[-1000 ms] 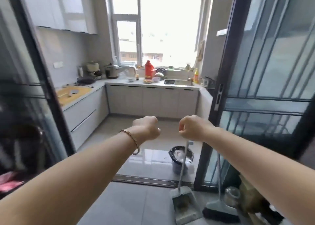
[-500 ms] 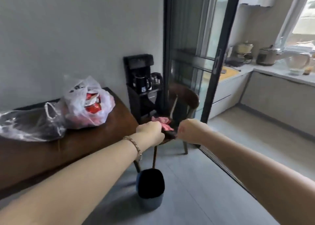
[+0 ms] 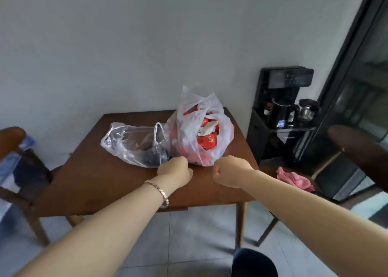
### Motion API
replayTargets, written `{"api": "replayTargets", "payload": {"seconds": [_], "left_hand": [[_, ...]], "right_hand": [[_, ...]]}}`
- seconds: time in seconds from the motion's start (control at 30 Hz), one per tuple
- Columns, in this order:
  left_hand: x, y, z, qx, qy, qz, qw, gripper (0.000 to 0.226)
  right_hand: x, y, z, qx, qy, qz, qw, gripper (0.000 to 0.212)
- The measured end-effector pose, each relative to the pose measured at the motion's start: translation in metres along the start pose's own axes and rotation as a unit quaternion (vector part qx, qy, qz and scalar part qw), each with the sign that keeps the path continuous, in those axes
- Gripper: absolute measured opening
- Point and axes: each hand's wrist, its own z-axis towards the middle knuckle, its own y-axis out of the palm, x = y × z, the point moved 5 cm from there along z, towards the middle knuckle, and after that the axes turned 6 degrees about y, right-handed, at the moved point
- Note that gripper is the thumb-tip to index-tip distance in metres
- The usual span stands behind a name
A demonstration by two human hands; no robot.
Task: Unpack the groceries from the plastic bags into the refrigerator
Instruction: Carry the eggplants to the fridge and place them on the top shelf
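Two plastic bags lie on a brown wooden table (image 3: 94,178). The right bag (image 3: 202,130) is clear and stands full of red and white packets. The left bag (image 3: 136,144) is clear, lies flatter and holds something dark. My left hand (image 3: 175,169), with a bracelet on its wrist, is held out as a fist over the table just in front of the bags. My right hand (image 3: 227,169) is also a fist, just right of it and close to the full bag's base. Neither hand holds anything. No refrigerator is in sight.
A black water dispenser (image 3: 281,117) with kettles stands right of the table against the wall. A dark chair (image 3: 357,151) with a pink cloth (image 3: 294,179) sits at the right by a glass sliding door. Another wooden chair (image 3: 19,171) is at the left. A dark bin (image 3: 254,262) is on the floor.
The view has swung left from the kitchen doorway to the table, so the bags now lie straight ahead. Both fists stay held out in front, side by side.
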Motion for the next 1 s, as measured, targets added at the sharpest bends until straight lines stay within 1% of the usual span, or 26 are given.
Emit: {"api": "replayTargets", "payload": {"seconds": [0.13, 0.2, 0.27, 0.37, 0.4, 0.43, 0.5, 0.53, 0.6, 0.63, 0.67, 0.7, 0.73, 0.8, 0.87, 0.93, 1.0], "left_hand": [[-0.062, -0.014, 0.055, 0.052, -0.060, -0.025, 0.997, 0.021], [-0.097, -0.018, 0.077, 0.079, -0.088, -0.037, 0.992, 0.022], [-0.131, -0.019, 0.097, 0.092, -0.111, -0.039, 0.989, 0.022], [-0.189, -0.019, 0.140, 0.091, -0.130, -0.025, 0.987, 0.022], [-0.207, -0.020, 0.156, 0.094, -0.122, -0.003, 0.988, 0.023], [-0.219, -0.024, 0.168, 0.102, -0.097, 0.033, 0.989, 0.024], [-0.243, -0.029, 0.194, 0.123, 0.002, 0.129, 0.984, 0.021], [-0.251, -0.030, 0.203, 0.127, 0.065, 0.181, 0.973, 0.020], [-0.273, -0.030, 0.224, 0.123, 0.161, 0.253, 0.946, 0.024], [-0.282, -0.027, 0.234, 0.109, 0.186, 0.276, 0.937, 0.025], [-0.293, -0.023, 0.246, 0.081, 0.197, 0.281, 0.936, 0.028], [-0.304, -0.017, 0.257, 0.039, 0.197, 0.265, 0.943, 0.034], [-0.314, -0.010, 0.267, -0.015, 0.188, 0.242, 0.952, 0.043], [-0.331, 0.008, 0.283, -0.133, 0.164, 0.190, 0.959, 0.067], [-0.342, 0.025, 0.291, -0.218, 0.160, 0.160, 0.949, 0.095], [-0.348, 0.036, 0.297, -0.255, 0.179, 0.162, 0.936, 0.114], [-0.351, 0.042, 0.305, -0.264, 0.191, 0.158, 0.932, 0.123]], "right_hand": [[-0.036, -0.006, 0.087, -0.008, -0.054, -0.022, 0.998, 0.027], [-0.059, -0.006, 0.122, -0.004, -0.062, 0.003, 0.998, 0.025], [-0.085, -0.006, 0.149, 0.025, -0.084, 0.041, 0.995, 0.024], [-0.142, 0.001, 0.202, 0.056, -0.177, 0.089, 0.979, 0.024], [-0.162, 0.005, 0.220, 0.061, -0.210, 0.107, 0.970, 0.025], [-0.179, 0.010, 0.234, 0.063, -0.238, 0.121, 0.962, 0.027], [-0.210, 0.026, 0.270, 0.046, -0.253, 0.123, 0.958, 0.030], [-0.221, 0.037, 0.287, 0.029, -0.243, 0.100, 0.964, 0.031], [-0.234, 0.062, 0.324, -0.011, -0.184, 0.037, 0.982, 0.032], [-0.234, 0.073, 0.338, -0.026, -0.145, 0.015, 0.989, 0.032], [-0.232, 0.083, 0.350, -0.040, -0.109, 0.002, 0.993, 0.032], [-0.228, 0.092, 0.358, -0.055, -0.079, -0.004, 0.995, 0.036], [-0.223, 0.102, 0.363, -0.072, -0.052, -0.008, 0.996, 0.046], [-0.215, 0.121, 0.370, -0.102, -0.011, -0.020, 0.995, 0.070], [-0.212, 0.134, 0.374, -0.106, 0.004, -0.030, 0.994, 0.083], [-0.212, 0.143, 0.376, -0.126, 0.020, -0.025, 0.992, 0.095], [-0.213, 0.152, 0.381, -0.165, 0.034, -0.060, 0.984, 0.109]]}}
